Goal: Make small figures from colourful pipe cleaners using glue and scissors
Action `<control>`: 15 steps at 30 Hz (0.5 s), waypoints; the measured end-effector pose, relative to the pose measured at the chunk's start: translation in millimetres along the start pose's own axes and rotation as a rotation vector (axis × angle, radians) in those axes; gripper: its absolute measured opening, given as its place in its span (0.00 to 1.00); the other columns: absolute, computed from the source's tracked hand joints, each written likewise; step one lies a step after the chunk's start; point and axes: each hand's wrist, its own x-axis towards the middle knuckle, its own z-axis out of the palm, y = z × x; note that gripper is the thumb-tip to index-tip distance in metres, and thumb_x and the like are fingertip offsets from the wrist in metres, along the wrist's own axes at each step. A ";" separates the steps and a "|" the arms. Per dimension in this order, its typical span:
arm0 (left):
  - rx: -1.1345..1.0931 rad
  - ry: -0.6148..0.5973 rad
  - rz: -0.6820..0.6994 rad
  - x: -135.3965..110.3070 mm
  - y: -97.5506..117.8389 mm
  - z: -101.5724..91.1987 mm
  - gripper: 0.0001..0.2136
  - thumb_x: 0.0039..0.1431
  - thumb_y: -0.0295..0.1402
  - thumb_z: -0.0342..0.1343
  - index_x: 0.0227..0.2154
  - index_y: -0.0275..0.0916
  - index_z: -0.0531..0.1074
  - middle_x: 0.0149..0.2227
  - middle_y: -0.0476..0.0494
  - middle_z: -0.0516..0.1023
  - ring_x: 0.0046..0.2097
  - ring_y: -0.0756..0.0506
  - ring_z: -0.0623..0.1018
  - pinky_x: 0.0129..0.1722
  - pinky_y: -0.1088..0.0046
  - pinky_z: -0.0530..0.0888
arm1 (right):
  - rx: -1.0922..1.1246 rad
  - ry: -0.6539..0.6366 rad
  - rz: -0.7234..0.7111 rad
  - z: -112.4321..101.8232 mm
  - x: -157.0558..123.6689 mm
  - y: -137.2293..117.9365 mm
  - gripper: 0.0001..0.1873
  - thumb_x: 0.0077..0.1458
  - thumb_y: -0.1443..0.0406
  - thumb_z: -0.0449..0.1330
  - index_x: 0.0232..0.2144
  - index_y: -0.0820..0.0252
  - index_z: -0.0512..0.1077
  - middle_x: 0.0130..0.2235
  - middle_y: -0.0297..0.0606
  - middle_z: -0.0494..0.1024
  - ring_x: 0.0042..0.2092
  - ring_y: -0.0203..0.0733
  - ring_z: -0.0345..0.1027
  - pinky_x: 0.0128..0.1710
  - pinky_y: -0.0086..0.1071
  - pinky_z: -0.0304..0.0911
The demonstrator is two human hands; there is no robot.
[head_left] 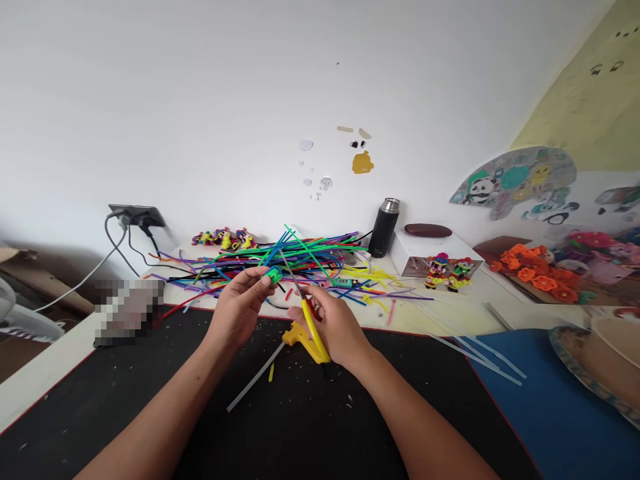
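Between the thumb and fingers of my left hand [243, 303] is a small bunched piece of green pipe cleaner [274, 275]. My right hand [337, 323] is closed around the yellow and red handles of a pair of scissors [309, 320]. The blades point up and away, close beside the green piece; whether they touch it I cannot tell. Below the scissors, a yellow glue gun [295, 335] lies on the black mat [280, 440], partly hidden by my right hand. A long translucent glue stick [255, 378] sticks out of its rear.
Behind my hands lies a heap of coloured pipe cleaners [310, 250]. A black thermos [385, 228] and a white box [425, 250] stand at the wall, with small pipe-cleaner figures [437, 272] before the box. Loose glue sticks [480, 357] lie to the right, near a round basket [575, 353].
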 end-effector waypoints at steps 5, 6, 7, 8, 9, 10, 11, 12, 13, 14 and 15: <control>-0.030 0.011 0.010 -0.4 2.7 0.5 0.17 0.42 0.32 0.80 0.35 0.37 0.84 0.30 0.48 0.81 0.31 0.51 0.78 0.34 0.77 0.77 | -0.306 0.047 -0.057 2.2 -2.8 -3.3 0.19 0.63 0.50 0.66 0.50 0.53 0.78 0.34 0.34 0.79 0.34 0.42 0.67 0.34 0.32 0.56; -0.037 0.011 0.006 -0.5 3.3 0.8 0.16 0.42 0.32 0.80 0.35 0.36 0.84 0.30 0.48 0.81 0.30 0.51 0.78 0.34 0.77 0.77 | -0.315 0.048 -0.055 2.5 -2.6 -2.6 0.19 0.63 0.49 0.66 0.50 0.52 0.78 0.34 0.34 0.79 0.33 0.41 0.67 0.34 0.32 0.56; -0.042 0.009 0.001 -0.6 3.9 1.1 0.16 0.42 0.32 0.80 0.35 0.36 0.84 0.30 0.49 0.81 0.30 0.51 0.78 0.34 0.77 0.76 | -0.317 0.049 -0.054 2.7 -2.4 -1.8 0.19 0.64 0.49 0.66 0.50 0.52 0.78 0.35 0.34 0.79 0.33 0.41 0.67 0.33 0.32 0.56; -0.045 0.005 -0.004 -0.7 4.3 1.4 0.17 0.42 0.31 0.80 0.35 0.36 0.84 0.30 0.49 0.80 0.30 0.51 0.78 0.33 0.77 0.76 | -0.318 0.054 -0.054 2.8 -2.3 -1.2 0.19 0.64 0.49 0.66 0.50 0.52 0.78 0.35 0.34 0.79 0.33 0.41 0.68 0.33 0.32 0.55; -0.047 0.000 -0.009 -0.8 4.6 1.6 0.17 0.42 0.31 0.80 0.35 0.36 0.84 0.30 0.49 0.80 0.29 0.52 0.78 0.33 0.78 0.76 | -0.319 0.060 -0.056 2.7 -2.2 -0.9 0.19 0.64 0.49 0.65 0.50 0.52 0.78 0.34 0.34 0.79 0.33 0.41 0.68 0.33 0.32 0.55; -0.048 -0.007 -0.014 -1.0 4.7 1.7 0.17 0.41 0.31 0.80 0.35 0.35 0.84 0.29 0.49 0.80 0.29 0.52 0.78 0.32 0.78 0.76 | -0.323 0.069 -0.056 2.6 -2.1 -1.0 0.19 0.64 0.49 0.66 0.50 0.52 0.78 0.34 0.34 0.79 0.33 0.41 0.68 0.33 0.32 0.55; -0.048 -0.014 -0.019 -1.1 4.7 1.7 0.17 0.41 0.31 0.80 0.35 0.35 0.84 0.29 0.49 0.80 0.29 0.52 0.78 0.31 0.78 0.76 | -0.326 0.075 -0.057 2.4 -2.1 -1.3 0.19 0.64 0.50 0.66 0.50 0.52 0.78 0.34 0.34 0.79 0.33 0.41 0.68 0.33 0.32 0.55; -0.048 -0.020 -0.024 -1.2 4.5 1.6 0.17 0.41 0.31 0.80 0.35 0.35 0.84 0.29 0.49 0.80 0.28 0.52 0.78 0.31 0.79 0.76 | -0.328 0.081 -0.058 2.2 -2.1 -1.9 0.19 0.63 0.50 0.66 0.50 0.53 0.78 0.33 0.34 0.79 0.33 0.41 0.67 0.33 0.32 0.55; -0.048 -0.024 -0.028 -1.4 4.3 1.4 0.17 0.41 0.31 0.80 0.35 0.35 0.84 0.29 0.50 0.80 0.28 0.52 0.78 0.31 0.79 0.76 | -0.329 0.084 -0.061 2.1 -2.1 -2.6 0.19 0.63 0.50 0.66 0.50 0.53 0.78 0.33 0.34 0.79 0.33 0.41 0.67 0.33 0.32 0.55; -0.050 -0.027 -0.032 -1.5 4.0 1.2 0.17 0.42 0.31 0.80 0.36 0.35 0.84 0.29 0.49 0.80 0.28 0.52 0.78 0.31 0.79 0.76 | -0.329 0.087 -0.064 2.0 -2.1 -3.4 0.18 0.63 0.51 0.66 0.50 0.53 0.78 0.32 0.33 0.78 0.32 0.41 0.67 0.33 0.32 0.55; -0.052 -0.028 -0.036 -1.6 3.8 1.0 0.16 0.43 0.31 0.80 0.36 0.35 0.84 0.29 0.49 0.80 0.29 0.52 0.78 0.32 0.78 0.76 | -0.330 0.087 -0.067 2.0 -2.1 -4.1 0.18 0.64 0.51 0.66 0.49 0.53 0.78 0.32 0.33 0.78 0.32 0.41 0.67 0.33 0.32 0.55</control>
